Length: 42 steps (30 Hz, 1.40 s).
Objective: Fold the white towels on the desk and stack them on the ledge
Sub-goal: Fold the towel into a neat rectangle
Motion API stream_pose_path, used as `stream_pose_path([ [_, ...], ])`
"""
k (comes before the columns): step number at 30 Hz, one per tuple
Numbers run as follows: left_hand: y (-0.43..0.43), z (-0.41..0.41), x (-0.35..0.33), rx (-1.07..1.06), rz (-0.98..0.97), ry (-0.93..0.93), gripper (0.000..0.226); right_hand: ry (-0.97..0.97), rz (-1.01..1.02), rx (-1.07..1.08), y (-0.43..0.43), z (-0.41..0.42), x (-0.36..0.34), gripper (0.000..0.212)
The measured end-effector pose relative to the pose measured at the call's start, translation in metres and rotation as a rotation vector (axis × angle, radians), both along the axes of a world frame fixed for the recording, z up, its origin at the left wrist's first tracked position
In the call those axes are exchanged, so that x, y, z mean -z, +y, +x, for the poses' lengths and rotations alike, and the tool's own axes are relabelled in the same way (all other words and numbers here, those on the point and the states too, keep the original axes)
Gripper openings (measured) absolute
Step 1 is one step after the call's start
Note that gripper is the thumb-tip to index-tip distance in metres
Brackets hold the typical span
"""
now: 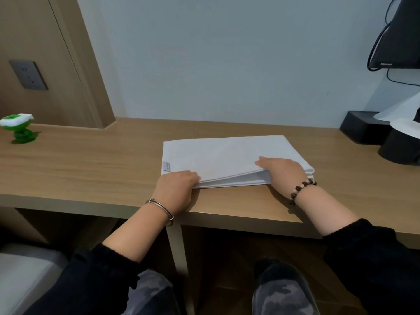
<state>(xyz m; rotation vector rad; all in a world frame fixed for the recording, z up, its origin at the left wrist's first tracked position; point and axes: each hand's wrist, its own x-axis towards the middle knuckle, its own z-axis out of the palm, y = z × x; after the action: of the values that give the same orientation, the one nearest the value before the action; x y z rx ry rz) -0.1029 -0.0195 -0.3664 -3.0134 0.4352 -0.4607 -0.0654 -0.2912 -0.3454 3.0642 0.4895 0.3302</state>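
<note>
white towel (pixel 222 155): folded in layers, flat on desk (pixel 91 169) | left hand (pixel 176 189): grips near-left corner | right hand (pixel 281 171): pinches near-right edge, fingers on top | progress: folding seemingly near done; move to ledge still pending

one head-worn cam only, wide-angle, looking forward and down over the near edge of the desk (pixel 91 167), close in, facing the wall (pixel 227 64) behind it, wearer's knees (pixel 284 294) at the bottom, edges look bent, probably the lens
</note>
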Motion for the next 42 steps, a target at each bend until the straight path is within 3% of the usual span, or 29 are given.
stream_pose_path([
  [4, 0.002, 0.001, -0.001, 0.027, 0.036, 0.027, 0.036, -0.002, -0.082, -0.041, -0.005, -0.013, 0.005, 0.052],
  [9, 0.014, 0.003, -0.011, -0.009, 0.22, -0.048, 0.027, 0.028, -0.143, -0.048, -0.007, -0.016, 0.006, 0.049],
  [13, 0.014, -0.003, -0.014, -0.037, 0.336, -0.005, 0.022, 0.066, -0.193, -0.058, -0.004, -0.015, 0.008, 0.051],
  [16, 0.004, 0.0, -0.02, -0.051, 0.335, -0.005, 0.022, 0.087, -0.208, -0.061, -0.004, -0.015, 0.007, 0.052],
  [19, -0.016, 0.009, -0.019, 0.111, 0.242, -0.036, 0.025, 0.078, -0.205, -0.078, -0.001, -0.015, 0.007, 0.052],
  [25, -0.058, 0.031, -0.008, 0.249, 0.107, 0.023, 0.04, 0.038, 0.01, -0.12, 0.003, -0.016, 0.014, 0.045],
  [30, -0.05, 0.033, 0.0, 0.258, 0.066, -0.006, 0.041, -0.111, 0.069, 0.187, -0.034, -0.029, 0.008, 0.028],
  [33, -0.052, 0.034, -0.001, 0.241, 0.064, 0.007, 0.042, -0.171, 0.296, 0.334, -0.052, -0.031, 0.008, 0.022],
  [36, -0.053, 0.035, -0.001, 0.228, 0.075, 0.008, 0.042, -0.164, 0.456, 0.345, -0.055, -0.033, 0.009, 0.023],
  [42, -0.053, 0.034, -0.004, 0.226, 0.096, 0.022, 0.042, -0.102, 0.417, 0.302, -0.055, -0.04, 0.015, 0.017],
])
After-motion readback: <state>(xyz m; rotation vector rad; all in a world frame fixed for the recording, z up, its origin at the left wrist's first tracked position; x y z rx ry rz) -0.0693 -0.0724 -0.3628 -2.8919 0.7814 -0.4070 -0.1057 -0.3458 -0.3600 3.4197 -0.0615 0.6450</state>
